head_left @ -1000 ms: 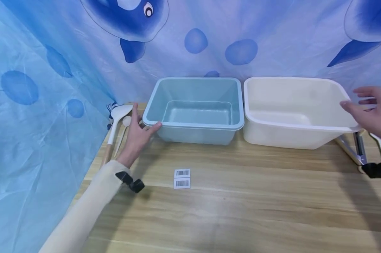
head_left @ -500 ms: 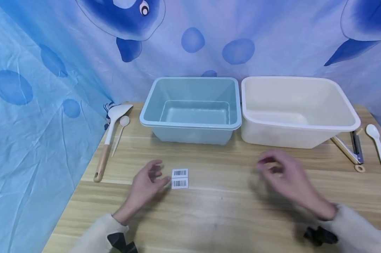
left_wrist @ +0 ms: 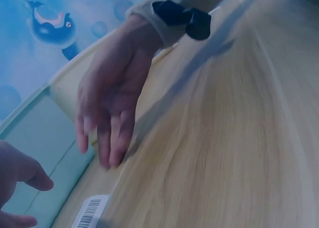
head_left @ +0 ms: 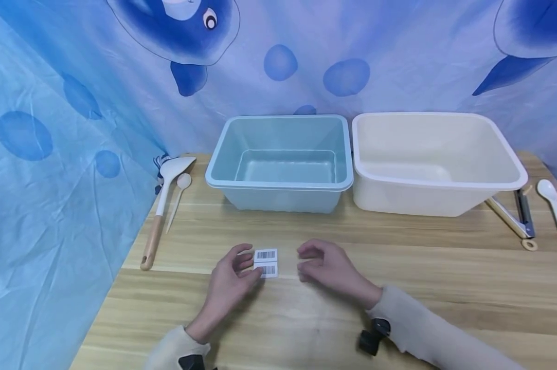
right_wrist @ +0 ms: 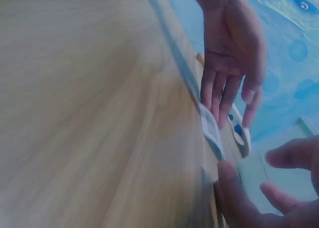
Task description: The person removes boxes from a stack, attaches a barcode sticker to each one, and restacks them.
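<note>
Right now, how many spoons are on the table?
3. A big white spoon with a wooden handle and a small white spoon lie left of the blue tub. Another white spoon lies far right, beside the tongs. The tubs may hide more.

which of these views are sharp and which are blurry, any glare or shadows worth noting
Head view: sharp and evenly lit; the barcode labels are crisp, with soft shadows under the left hand and right hand, and no harsh glare. Left wrist view: soft, tilted, bluish, the wooden table smeared. Right wrist view: blurrier still, the labels seen edge-on.
</note>
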Motion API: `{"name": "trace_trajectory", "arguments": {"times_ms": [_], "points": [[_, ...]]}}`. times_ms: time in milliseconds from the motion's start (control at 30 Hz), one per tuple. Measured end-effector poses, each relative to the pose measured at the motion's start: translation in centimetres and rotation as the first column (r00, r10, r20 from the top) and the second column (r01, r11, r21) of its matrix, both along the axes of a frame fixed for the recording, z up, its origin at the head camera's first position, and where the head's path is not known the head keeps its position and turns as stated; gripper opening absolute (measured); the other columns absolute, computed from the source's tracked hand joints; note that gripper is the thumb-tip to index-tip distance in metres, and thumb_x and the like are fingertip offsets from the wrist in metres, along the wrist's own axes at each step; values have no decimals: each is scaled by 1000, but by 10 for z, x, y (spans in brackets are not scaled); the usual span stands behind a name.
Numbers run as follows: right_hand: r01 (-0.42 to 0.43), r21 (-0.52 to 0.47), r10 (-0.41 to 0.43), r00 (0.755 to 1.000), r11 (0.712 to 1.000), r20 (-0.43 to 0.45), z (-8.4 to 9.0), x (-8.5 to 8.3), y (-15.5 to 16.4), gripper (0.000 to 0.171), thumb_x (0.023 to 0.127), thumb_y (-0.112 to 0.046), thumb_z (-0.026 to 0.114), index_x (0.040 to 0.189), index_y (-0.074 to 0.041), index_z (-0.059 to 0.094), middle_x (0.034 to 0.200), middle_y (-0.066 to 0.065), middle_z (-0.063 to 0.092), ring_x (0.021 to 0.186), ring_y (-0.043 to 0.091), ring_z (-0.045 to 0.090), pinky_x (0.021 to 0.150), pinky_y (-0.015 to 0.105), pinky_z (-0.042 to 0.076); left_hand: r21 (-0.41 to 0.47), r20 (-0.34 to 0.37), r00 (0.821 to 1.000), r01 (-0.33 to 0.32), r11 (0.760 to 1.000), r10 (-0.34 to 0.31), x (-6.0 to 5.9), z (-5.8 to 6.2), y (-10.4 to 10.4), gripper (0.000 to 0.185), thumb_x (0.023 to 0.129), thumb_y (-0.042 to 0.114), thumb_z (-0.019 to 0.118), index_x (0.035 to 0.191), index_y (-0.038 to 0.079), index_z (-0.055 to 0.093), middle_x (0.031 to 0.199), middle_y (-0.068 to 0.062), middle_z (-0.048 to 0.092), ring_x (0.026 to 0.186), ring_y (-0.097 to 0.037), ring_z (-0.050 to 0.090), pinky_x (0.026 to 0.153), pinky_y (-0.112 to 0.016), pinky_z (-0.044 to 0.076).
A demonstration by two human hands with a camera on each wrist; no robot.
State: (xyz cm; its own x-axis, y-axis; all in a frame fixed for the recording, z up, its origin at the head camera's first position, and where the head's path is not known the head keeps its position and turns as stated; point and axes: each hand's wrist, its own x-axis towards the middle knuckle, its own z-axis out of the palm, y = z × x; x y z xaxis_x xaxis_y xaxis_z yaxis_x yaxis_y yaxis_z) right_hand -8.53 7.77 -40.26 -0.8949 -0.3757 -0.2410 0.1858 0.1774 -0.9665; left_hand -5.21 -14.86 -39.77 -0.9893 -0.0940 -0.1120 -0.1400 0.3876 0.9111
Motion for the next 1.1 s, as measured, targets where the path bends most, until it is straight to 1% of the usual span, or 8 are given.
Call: {"name": "trace_trajectory", "arguments": {"times_ms": [100,267,500,667,833,967,1033,1100], "points": [[32,10,-32,999,999,17,-2,-4,-14,34,79,-2,72,112,3,63,111,20,67,97,24,68,73,30,60,46,12,1000,11,999,-11,0,-1,4,52,78,-5,71,127,-3,54,123,-29,61,111,-38,63,83,-28,57],[41,-4,-40,998,999,50,-4,-10,-26,29,81,2,70,109,5,64,103,20,68,92,23,69,71,31,60,109,24,999,37,993,-40,0,-2,10,52,79,-6,70,128,-4,52,125,-29,59,114,-38,61,84,-25,57],[-16,38,15,999,999,40,-8,-17,-32,19,82,3,67,100,6,66,87,16,71,68,17,70,63,31,60,118,-10,998,67,991,-66,0,-4,14,50,79,-6,70,127,-5,53,125,-28,59,114,-38,61,84,-25,56],[14,57,-16,999,998,44,-16,-18,-31,12,83,4,67,95,6,68,83,14,70,62,14,68,62,30,60,116,-9,997,83,990,-82,-2,-8,17,49,80,-7,68,127,-4,53,125,-27,60,113,-38,61,84,-25,56],[68,23,-69,996,997,53,-19,-17,-29,12,82,5,68,95,6,68,85,16,69,63,14,67,64,31,60,122,-13,998,64,991,-63,-4,-10,19,47,83,-4,67,128,-2,52,123,-25,62,110,-35,64,87,-25,56],[111,-20,-110,993,994,49,-12,-15,-26,12,83,1,69,95,5,68,87,15,71,64,14,67,65,32,60,162,-9,1000,25,987,-24,-6,-10,19,48,86,-1,67,131,1,50,120,-22,64,106,-30,65,89,-23,54],[129,-42,-127,991,991,33,-7,-13,-23,13,83,-1,70,95,4,69,88,16,71,65,15,68,66,33,60,192,-7,1000,7,981,-6,-8,-9,20,45,86,-1,68,128,1,52,116,-21,65,103,-27,67,88,-22,54],[138,-73,-137,990,988,17,-2,-11,-18,15,84,-2,70,97,5,68,91,17,71,69,15,69,68,34,60,211,-5,1000,-3,978,5,-9,-8,22,37,86,1,68,121,0,58,110,-19,68,98,-23,68,85,-21,55]]}}
